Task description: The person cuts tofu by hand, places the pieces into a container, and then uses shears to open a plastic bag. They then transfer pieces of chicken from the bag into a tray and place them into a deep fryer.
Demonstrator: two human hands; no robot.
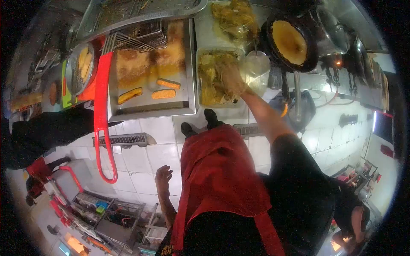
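My right hand [232,77] reaches down into a clear rectangular container [200,91] of yellowish, marinated-looking food pieces [208,79]. Its fingers are blurred and partly sunk among the pieces, so their grip is hidden. Low over the tiled floor hangs my left hand [163,176], fingers loosely curled and slightly apart, with nothing seen in it. Left of the container is a metal tray [149,112] with bubbling oil. Three browned oblong pieces [164,94] lie on its near ledge. A fryer basket with a long red handle [101,94] rests across the tray's left side.
A black frying pan [308,55] with a flat yellow-brown round sits right of the container. More yellow food [235,19] lies behind it. A metal bowl [81,70] of fried sticks stands at left. A small flame [338,62] burns at right. Other people stand at both sides.
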